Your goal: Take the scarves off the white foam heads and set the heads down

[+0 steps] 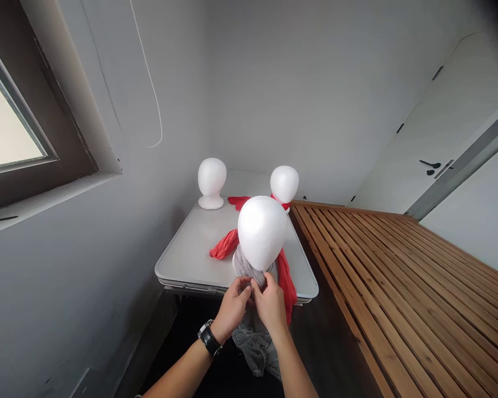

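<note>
- I see my left hand, with a black wristwatch, pinching the thin grey fabric scarf with closed fingers.
- My right hand pinches the same scarf just beside it; the two hands touch.
- The scarf is wrapped around the neck of the white foam mannequin head at the near edge of the white folding table, and its end hangs below that edge.
- A red cloth lies on the surface behind this head.
- Two more white foam heads stand at the far edge.
</note>
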A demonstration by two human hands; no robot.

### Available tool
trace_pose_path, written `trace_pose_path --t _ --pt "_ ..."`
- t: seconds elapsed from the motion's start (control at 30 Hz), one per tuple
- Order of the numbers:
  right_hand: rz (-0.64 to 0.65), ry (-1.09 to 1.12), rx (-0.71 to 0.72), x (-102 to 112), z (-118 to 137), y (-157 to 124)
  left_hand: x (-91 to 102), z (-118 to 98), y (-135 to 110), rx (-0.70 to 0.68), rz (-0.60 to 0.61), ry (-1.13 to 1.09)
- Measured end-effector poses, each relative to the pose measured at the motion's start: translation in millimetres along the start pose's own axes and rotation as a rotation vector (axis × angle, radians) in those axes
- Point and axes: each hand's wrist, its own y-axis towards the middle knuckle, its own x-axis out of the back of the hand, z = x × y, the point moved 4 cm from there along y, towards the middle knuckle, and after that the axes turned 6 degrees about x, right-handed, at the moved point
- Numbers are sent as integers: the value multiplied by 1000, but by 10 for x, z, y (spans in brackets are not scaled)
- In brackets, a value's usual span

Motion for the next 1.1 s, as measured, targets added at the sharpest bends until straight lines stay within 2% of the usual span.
trace_pose_path --t 0.1,0.23,0.3,0.37,0.43,0.5,0.57,0.63,0.7,0.77,0.87,1.0,1.1 --pt "63 251 -88 -38 -14 45 3 -45 18 5 -29 80" --pt "63 658 -308 -128 -84 36 34 -120 -12 44 74 202" --pt "44 732 -363 -145 -100 15 56 -155 -32 19 86 254" --pt "83 666 -325 -116 -61 -1 69 -206 -45 -66 49 298" --pt "169 518 -197 -48 40 -13 66 -244 -47 -110 11 291" --pt "272 409 -33 16 172 -32 53 -265 -31 -81 4 211" --pt "336 393 74 48 259 -59 41 -296 -1 -68 11 120" --pt "343 436 74 30 252 -80 39 -332 42 -101 17 87" --pt "304 499 -25 -31 155 -93 40 -335 93 -111 27 106" --pt "223 552 -186 -95 8 -103 43 -305 139 -95 28 110" --pt "115 527 -393 -142 -172 -116 48 -268 161 -100 1 108" --pt "265 383 -523 -222 -244 -122 39 -276 133 -122 9 204" --pt "334 384 -588 -300 -244 -136 59 -298 126 -109 30 278"
